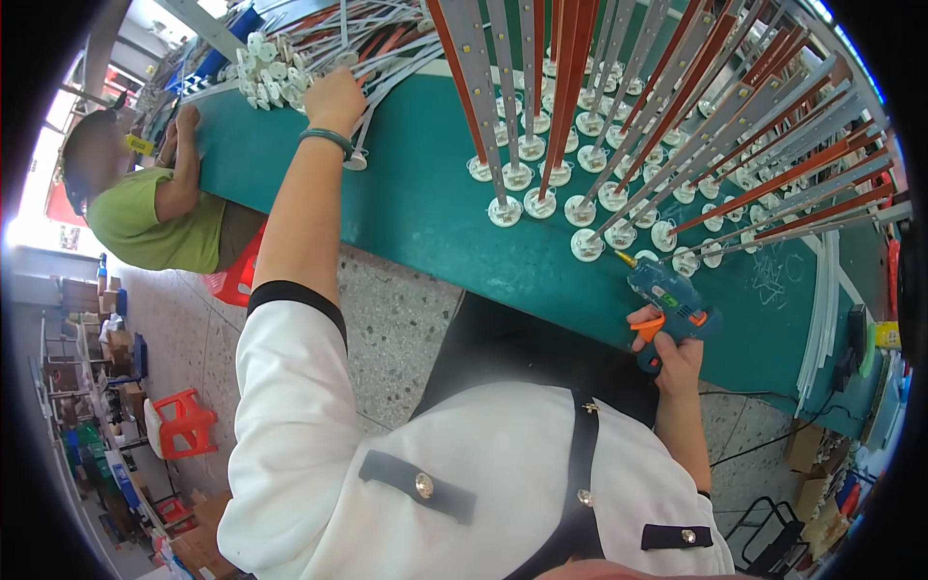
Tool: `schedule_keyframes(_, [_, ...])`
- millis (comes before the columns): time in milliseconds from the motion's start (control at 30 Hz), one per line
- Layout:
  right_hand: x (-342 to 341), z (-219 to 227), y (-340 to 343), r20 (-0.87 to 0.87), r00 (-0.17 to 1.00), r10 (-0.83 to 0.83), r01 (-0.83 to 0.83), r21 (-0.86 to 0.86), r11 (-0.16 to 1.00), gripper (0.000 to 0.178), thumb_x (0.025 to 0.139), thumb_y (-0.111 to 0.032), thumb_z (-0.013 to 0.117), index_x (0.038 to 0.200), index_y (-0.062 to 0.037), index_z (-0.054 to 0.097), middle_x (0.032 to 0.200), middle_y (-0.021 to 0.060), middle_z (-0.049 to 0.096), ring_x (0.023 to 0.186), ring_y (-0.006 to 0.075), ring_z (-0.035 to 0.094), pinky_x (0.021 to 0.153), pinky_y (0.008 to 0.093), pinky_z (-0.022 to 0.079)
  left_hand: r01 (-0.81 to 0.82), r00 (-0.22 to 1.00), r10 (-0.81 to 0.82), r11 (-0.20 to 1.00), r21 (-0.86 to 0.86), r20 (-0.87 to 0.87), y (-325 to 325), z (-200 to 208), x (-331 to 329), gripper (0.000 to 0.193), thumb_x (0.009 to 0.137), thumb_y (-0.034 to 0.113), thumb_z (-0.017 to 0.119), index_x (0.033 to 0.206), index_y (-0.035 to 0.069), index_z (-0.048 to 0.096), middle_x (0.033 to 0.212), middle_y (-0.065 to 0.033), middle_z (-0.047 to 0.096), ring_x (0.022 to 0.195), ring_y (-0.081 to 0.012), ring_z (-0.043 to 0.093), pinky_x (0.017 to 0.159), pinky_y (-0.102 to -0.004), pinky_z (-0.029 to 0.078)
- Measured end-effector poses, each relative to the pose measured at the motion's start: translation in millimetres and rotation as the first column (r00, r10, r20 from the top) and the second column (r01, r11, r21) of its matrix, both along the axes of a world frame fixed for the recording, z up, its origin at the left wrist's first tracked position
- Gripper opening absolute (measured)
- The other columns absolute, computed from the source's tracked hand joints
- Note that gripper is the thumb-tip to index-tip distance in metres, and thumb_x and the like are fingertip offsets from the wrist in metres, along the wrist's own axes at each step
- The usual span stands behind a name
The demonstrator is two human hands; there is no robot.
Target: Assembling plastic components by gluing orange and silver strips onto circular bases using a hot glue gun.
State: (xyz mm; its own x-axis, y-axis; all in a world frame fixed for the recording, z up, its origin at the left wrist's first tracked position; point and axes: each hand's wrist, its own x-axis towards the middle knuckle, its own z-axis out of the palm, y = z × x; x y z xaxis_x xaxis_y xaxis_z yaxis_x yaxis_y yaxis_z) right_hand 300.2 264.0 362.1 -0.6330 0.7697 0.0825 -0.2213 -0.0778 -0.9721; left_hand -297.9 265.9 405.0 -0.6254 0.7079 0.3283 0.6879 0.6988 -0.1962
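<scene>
My left hand (335, 101) reaches to the far left part of the table, its fingers curled at the edge of a pile of LED strips with white round ends (271, 72). Whatever the fingers pinch is hidden by the hand. Just right of that wrist, one white round base (357, 159) lies at the end of its strip. My right hand (674, 353) grips a blue glue gun (667, 295) with an orange trigger. Its yellow nozzle points up and left, close to the front row of standing LED strips on white round bases (586, 245).
Tall grey and orange strips (570, 77) crowd the right half of the green table (416, 193). Loose white strips (822, 309) lie at its right end. A co-worker in a green shirt (145, 217) sits at left. A red stool (182, 425) stands on the floor.
</scene>
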Motion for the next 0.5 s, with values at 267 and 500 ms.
schedule_keyframes(267, [-1.9, -1.9, 1.0, -0.01, 0.999, 0.046, -0.047, -0.031, 0.998, 0.039, 0.092, -0.012, 0.059, 0.126, 0.0029, 0.052, 0.109, 0.0215, 0.066, 0.075, 0.0177, 0.063, 0.07, 0.0301, 0.052, 0.07, 0.971, -0.127, 0.96, 0.272, 0.202, -27.4, 32.4, 3.4, 0.024, 0.079, 0.031, 0.074, 0.086, 0.009, 0.07, 0.087, -0.0169, 0.07, 0.083, -0.0377, 0.067, 0.073, -0.0483, 0.053])
schedule_keyframes(500, [5.9, -5.4, -2.4, -0.002, 0.999, 0.048, -0.048, -0.056, 0.997, 0.045, 0.089, -0.001, 0.05, 0.134, 0.0054, 0.047, 0.107, 0.0217, 0.065, 0.073, 0.0172, 0.063, 0.067, 0.0294, 0.053, 0.104, 0.848, -0.502, 0.472, 0.875, 0.17, -88.8, 61.9, 22.4, 0.017, 0.089, 0.018, 0.069, 0.095, 0.004, 0.064, 0.072, -0.0085, 0.066, 0.065, -0.0192, 0.064, 0.061, -0.0343, 0.05])
